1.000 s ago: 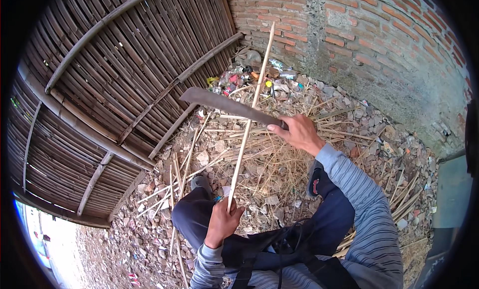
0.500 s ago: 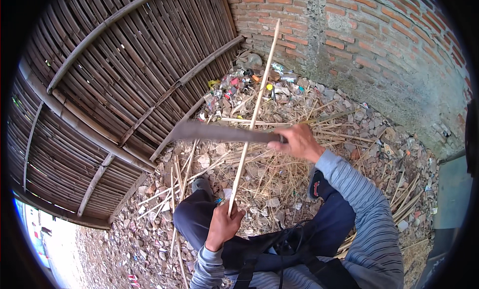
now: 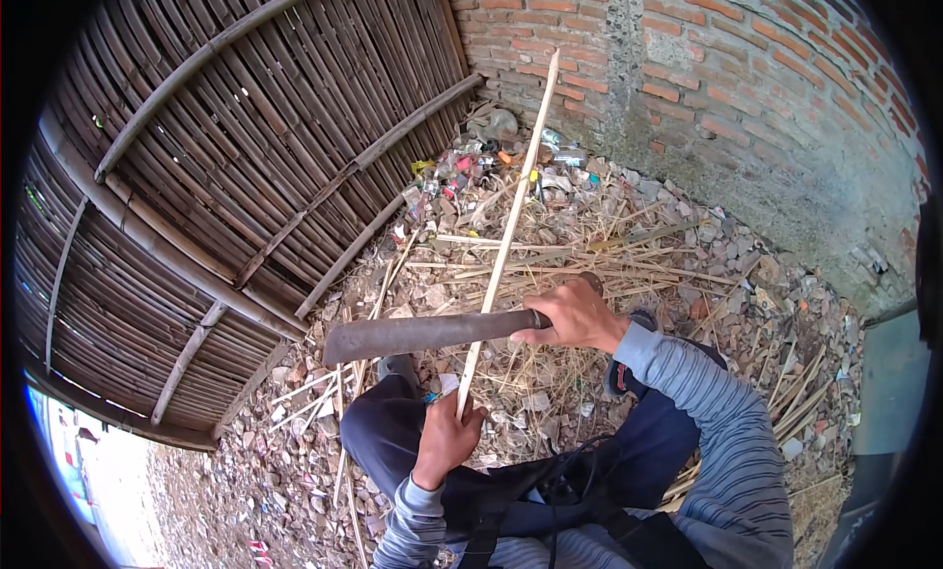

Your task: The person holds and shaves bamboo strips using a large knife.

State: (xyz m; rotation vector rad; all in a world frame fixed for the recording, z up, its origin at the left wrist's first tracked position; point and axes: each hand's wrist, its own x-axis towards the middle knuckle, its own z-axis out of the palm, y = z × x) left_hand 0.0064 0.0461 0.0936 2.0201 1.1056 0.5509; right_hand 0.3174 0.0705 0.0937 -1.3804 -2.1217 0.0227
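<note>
Around the pale strip (image 3: 516, 215): a person, knees apart, works over stony ground (image 3: 236, 481) as I look on, one hand at the strip's near end, the other to its right.
Left grip (image 3: 448, 441): closed about the near end of the strip, fingers wrapped round it.
Strip's line: slanting from the left grip away from the person, its pointed far tip showing against a brick wall (image 3: 747, 122).
Right grip (image 3: 573, 315): closed on the handle of a machete (image 3: 422, 336), right of the strip, the butt poking out beyond the hand.
Blade: dark and broad, crossing over the strip a little beyond the left grip, wide end to the left; I cannot tell whether the two touch.
Loose strips (image 3: 629, 261): strewn over the stones right of the held strip, more to its left.
Litter (image 3: 460, 166): bright scraps on either side of the strip's far half.
Slatted wall (image 3: 265, 127): dark, well left of the strip.
Clothing: grey striped sleeves (image 3: 712, 392), dark trousers (image 3: 378, 433), a knee either side of the strip.
</note>
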